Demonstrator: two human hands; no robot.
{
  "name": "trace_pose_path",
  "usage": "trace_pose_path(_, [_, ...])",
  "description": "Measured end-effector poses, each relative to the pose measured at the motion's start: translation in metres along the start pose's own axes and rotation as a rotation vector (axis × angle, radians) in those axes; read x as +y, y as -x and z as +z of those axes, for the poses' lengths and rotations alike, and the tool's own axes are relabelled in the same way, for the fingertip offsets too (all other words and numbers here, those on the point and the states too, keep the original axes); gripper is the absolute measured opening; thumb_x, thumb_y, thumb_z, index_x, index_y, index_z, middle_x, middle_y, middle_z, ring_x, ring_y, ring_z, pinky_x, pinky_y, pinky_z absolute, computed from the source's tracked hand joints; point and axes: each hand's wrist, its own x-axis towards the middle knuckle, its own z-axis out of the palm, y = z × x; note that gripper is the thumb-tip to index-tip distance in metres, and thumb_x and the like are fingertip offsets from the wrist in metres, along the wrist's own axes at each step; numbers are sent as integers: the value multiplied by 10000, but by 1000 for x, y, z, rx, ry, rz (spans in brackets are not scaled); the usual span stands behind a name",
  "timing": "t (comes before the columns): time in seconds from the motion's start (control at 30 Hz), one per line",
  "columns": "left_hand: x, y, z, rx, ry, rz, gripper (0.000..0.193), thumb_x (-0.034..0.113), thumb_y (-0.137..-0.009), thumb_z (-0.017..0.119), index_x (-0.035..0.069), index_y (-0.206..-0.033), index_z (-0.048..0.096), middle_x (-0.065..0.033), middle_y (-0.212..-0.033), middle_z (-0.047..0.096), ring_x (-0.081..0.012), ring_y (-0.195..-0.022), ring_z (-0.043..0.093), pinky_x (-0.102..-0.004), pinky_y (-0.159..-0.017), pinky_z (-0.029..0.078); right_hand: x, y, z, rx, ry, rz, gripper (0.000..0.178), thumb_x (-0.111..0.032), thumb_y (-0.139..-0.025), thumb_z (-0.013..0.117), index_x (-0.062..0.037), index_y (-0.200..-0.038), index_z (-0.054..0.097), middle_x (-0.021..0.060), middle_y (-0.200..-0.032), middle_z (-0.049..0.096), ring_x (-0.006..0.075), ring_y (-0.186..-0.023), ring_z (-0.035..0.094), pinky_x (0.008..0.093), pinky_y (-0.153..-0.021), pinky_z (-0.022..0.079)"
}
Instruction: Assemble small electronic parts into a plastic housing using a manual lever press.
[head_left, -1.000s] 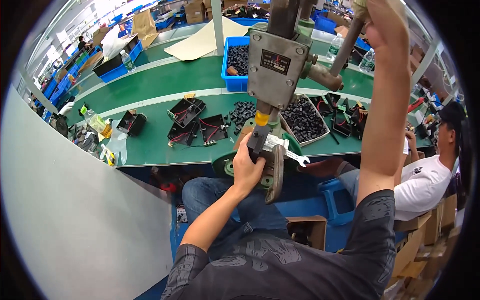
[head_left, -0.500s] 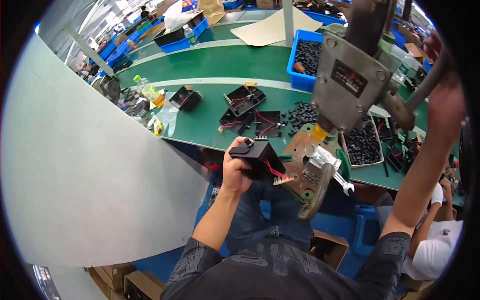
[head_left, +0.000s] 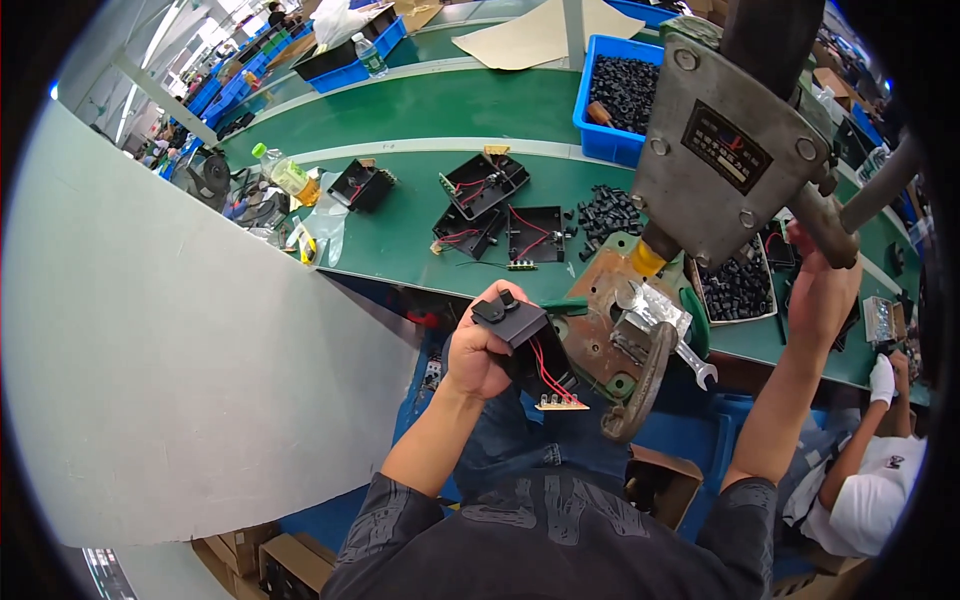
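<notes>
Black rectangular plastic box (head_left: 522, 328), open-sided, with red wires (head_left: 545, 368) and a pale strip (head_left: 562, 404), held left of the brown-and-green metal press base (head_left: 598, 300); my left hand (head_left: 476, 352) pinches it between thumb and fingers. My right hand (head_left: 822, 292) is near the shallow white tray (head_left: 742, 320) of small black parts; the grey metal lever joint (head_left: 825, 226) partly hides its fingers, whose state I cannot tell.

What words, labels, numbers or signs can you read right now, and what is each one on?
None reads clearly enough to quote.
Dark nameplate on the press: pale print, too small and blurred.
Green-capped bottle: any print is too small.
Co-worker's white shirt: a dark mark, too small.
Black box in the left hand: no lettering visible.
</notes>
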Motion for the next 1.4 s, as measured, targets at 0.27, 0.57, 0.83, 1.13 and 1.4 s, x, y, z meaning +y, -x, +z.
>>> trace_pose_path(0.27, [-2, 5, 4, 55, -102, -58, 534, -22, -574, 452, 37, -1103, 492, -251, -991, 625, -413, -813, 637, -444, -771, 545, -15, 84, 13, 102, 44, 151, 293, -204, -1052, 465, 7, -947, 640, 72, -800, 613, 140, -690, 552, 260, -677, 463])
trace_pose_path(0.57, [-23, 73, -9, 68, -186, -261, 328, 204, -922, 485, 103, -1233, 452, -193, -999, 616, -365, -821, 669, -445, -731, 550, -22, 210, 7, -35, 453, -194, 172, 17, -800, 629, 0, -968, 659, 78, -759, 653, 174, -554, 531, 274, -539, 459])
trace_pose_path(0.83, [-59, 115, 11, 125, -441, -187, 301, 30, -862, 536, 59, -1160, 503, -125, -1072, 611, -212, -962, 598, -315, -906, 470, -42, 282, 19, -383, 249, -82, 413, -20, -784, 670, -28, -1191, 599, 70, -868, 692, 228, -607, 604, 284, -575, 491])
trace_pose_path(1.13, [-108, 143, 28, 156, -724, -408, 272, 40, -892, 562, 35, -1164, 560, -106, -1108, 605, -178, -1001, 562, -270, -920, 442, -41, 324, 4, -504, 308, 523, 374, -115, -904, 623, -31, -1264, 567, 88, -985, 683, 179, -712, 614, 261, -615, 474])
trace_pose_path(1.4, [-123, 159, 5, 305, -536, -540, 253, 54, -916, 559, 27, -1167, 586, -115, -1065, 637, -186, -929, 607, -287, -832, 510, -23, 351, -1, -491, 164, 859, 357, -147, -938, 607, -15, -1269, 584, 77, -1017, 677, 118, -768, 591, 226, -650, 452])
